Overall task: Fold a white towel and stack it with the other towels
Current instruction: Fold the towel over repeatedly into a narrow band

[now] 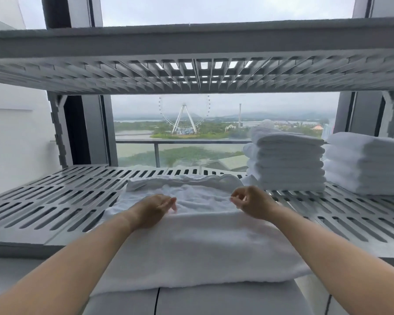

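Observation:
A white towel [198, 244] lies across the middle of the grey slotted shelf [55, 201], its near part draped over the shelf's front edge and its far part rumpled. My left hand [152, 208] rests on the towel's left side, fingers relaxed and pointing right. Above the towel's right side, my right hand [250, 201] has loosely curled fingers with nothing visibly between them. Two stacks of folded white towels stand at the right of the shelf, one [287, 162] just beyond my right hand and another [369, 164] further right.
An upper slotted shelf [191, 71] hangs low overhead. Grey uprights [59, 133] frame the rack at the left and right. A window with a balcony rail [180, 143] lies behind. The shelf's left half holds nothing.

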